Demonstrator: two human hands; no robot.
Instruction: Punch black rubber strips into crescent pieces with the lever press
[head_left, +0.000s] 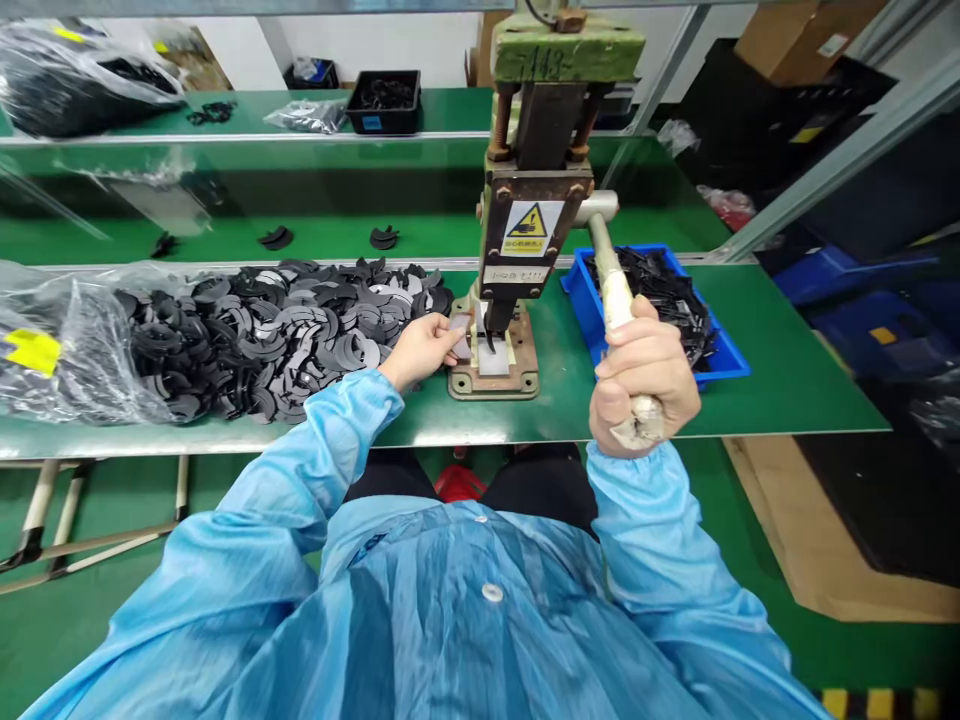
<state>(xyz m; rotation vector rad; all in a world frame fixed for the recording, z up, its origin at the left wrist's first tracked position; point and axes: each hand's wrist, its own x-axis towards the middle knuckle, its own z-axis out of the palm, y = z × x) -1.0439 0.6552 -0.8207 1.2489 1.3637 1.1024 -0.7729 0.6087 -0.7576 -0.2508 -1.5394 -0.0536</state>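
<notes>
My right hand (pixel 645 375) is wrapped round the taped lever handle (pixel 616 295) of a green hand press (pixel 517 130). Beside the press base (pixel 495 386), my left hand (pixel 421 350) pinches a flat grey piece (pixel 461 338) between thumb and fingers. Under the ram, a small black curved part (pixel 491 341) shows against a pale plate (pixel 493 360). To the left of that hand lies a big heap of black crescent-shaped pieces (pixel 285 335), partly spilling from a clear plastic bag (pixel 71 345).
Right of the press, a blue tray (pixel 724 365) holds many thin black parts (pixel 667 300). Two small stacks of crescents (pixel 383 237) lie behind the heap. A black bin (pixel 384 120) stands on the back shelf. A metal post (pixel 840 150) slants up at the right.
</notes>
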